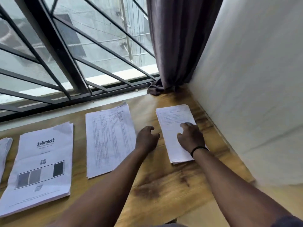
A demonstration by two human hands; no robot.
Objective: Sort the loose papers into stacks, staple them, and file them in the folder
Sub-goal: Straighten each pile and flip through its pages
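Resting on the right stack [173, 128], the right hand [191, 139] lies palm down with fingers loosely bent, pressing the top sheet rather than gripping it. A black band [198, 149] circles its wrist. The left hand [146, 140] sits on the bare table [164, 185] just at 9 o'clock of that stack, fingers curled and relaxed, holding nothing; whether its fingertips touch the paper edge cannot be told.

Four piles lie in a row on the table. From the right stack, toward 9 o'clock, comes the middle stack [108, 138], printed with dense columns of small text. Further toward 9 o'clock is the blinkit stack [41, 169], its top sheet bearing a logo, grey and black blocks and small square codes. At the far 9 o'clock edge a fourth stack [5, 149] is cut off by the frame. The piles are apart from one another, sheets slightly fanned at the edges.

The table is yellowish wood with dark grain stains. At 12 o'clock runs a window with slanted black metal bars [49, 46]. A grey-purple curtain [177, 43] hangs in folds at 1 o'clock, its hem bunched on the tabletop. A pale, rough wall [254, 95] closes the 3 o'clock side, near the right stack's edge.
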